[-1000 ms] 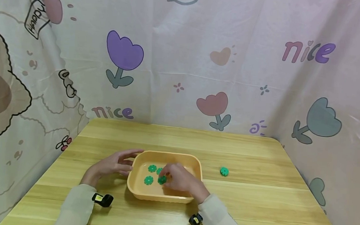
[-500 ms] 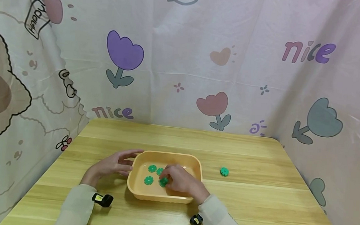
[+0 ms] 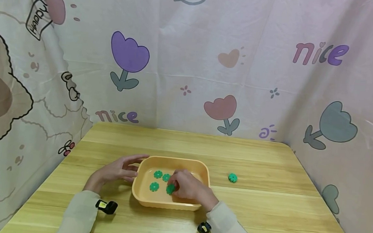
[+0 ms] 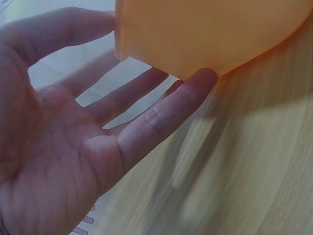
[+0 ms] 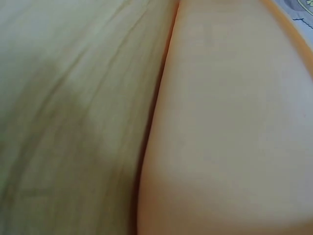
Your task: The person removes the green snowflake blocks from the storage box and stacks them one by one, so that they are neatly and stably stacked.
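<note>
A yellow-orange plastic basin (image 3: 167,205) sits on the wooden table. My left hand (image 3: 115,170) lies at its left end; in the left wrist view the fairly straight fingers and thumb touch the outer wall (image 4: 195,34) and rim. Reaching inside, my right hand (image 3: 188,185) pinches a green notched plastic disc (image 3: 170,189), partly covered by the fingers. Three more green discs lie flat on the basin floor to the left: one at the back (image 3: 158,174), one beside the fingers (image 3: 166,177) and one nearer (image 3: 154,186). The right wrist view shows only the basin's outer wall (image 5: 220,122) and table.
Right of the basin, another green disc piece (image 3: 232,177) rests on the table (image 3: 257,215). A patterned cloth (image 3: 184,58) hangs behind and along both sides of the table. Each wrist carries a small black camera, such as the left camera (image 3: 107,207).
My right hand has shifted slightly right inside the basin, bringing the pinched disc with it and turning its face more into view. My left hand stays in place at the basin's end.
</note>
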The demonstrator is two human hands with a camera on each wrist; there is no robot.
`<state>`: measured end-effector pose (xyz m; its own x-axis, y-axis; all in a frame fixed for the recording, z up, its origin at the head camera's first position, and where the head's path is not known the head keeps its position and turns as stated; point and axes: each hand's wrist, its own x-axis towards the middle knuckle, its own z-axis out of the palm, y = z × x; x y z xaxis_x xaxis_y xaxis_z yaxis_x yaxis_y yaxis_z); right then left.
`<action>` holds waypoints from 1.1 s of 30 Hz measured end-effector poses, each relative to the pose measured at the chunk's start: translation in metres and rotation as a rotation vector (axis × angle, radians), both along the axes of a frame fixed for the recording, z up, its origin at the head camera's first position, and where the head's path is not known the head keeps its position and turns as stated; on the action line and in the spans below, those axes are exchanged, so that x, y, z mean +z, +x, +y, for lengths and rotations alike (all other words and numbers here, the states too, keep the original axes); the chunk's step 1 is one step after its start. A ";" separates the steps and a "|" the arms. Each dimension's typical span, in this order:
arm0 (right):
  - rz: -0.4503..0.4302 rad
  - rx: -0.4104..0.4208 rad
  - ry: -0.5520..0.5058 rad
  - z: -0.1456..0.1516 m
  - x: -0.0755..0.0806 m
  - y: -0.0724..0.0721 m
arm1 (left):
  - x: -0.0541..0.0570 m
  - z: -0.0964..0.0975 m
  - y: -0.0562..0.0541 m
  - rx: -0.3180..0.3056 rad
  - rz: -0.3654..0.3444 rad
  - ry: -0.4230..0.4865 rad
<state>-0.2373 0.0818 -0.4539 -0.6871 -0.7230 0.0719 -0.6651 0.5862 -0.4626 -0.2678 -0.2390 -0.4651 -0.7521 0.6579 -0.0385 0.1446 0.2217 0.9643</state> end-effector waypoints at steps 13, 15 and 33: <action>-0.016 -0.049 -0.076 0.009 0.009 0.002 | 0.000 0.000 0.000 0.009 -0.010 -0.009; -0.010 -0.061 -0.080 0.013 0.012 0.002 | 0.000 0.000 0.000 0.013 -0.014 -0.013; 0.050 -0.142 -0.169 0.061 0.037 -0.002 | -0.001 0.000 0.000 0.001 0.004 0.002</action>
<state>-0.2390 0.1429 -0.4167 -0.7739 -0.5939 0.2201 -0.6058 0.5927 -0.5308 -0.2674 -0.2392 -0.4657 -0.7526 0.6575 -0.0344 0.1482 0.2201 0.9642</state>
